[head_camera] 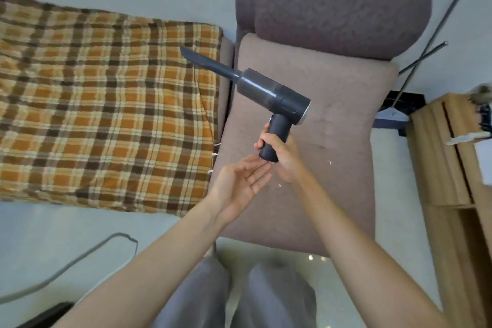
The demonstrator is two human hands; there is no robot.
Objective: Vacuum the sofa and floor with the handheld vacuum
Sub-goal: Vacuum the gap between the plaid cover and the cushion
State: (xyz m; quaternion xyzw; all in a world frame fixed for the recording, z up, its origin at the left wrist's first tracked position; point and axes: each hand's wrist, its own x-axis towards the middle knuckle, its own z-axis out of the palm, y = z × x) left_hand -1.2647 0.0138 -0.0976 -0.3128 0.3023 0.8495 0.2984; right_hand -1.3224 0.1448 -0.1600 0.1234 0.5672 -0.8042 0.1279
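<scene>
Head view: the right hand (277, 153) grips the handle of the handheld vacuum (269, 93), held above the sofa (332, 120) seat with its crevice nozzle (205, 61) angled toward the plaid blanket (101, 104). The left hand (239, 181) lies open, palm up, fingertips at the handle's base. Pale crumbs (329, 162) dot the seat; the nozzle should probably be lowered flat and drawn slowly across them.
</scene>
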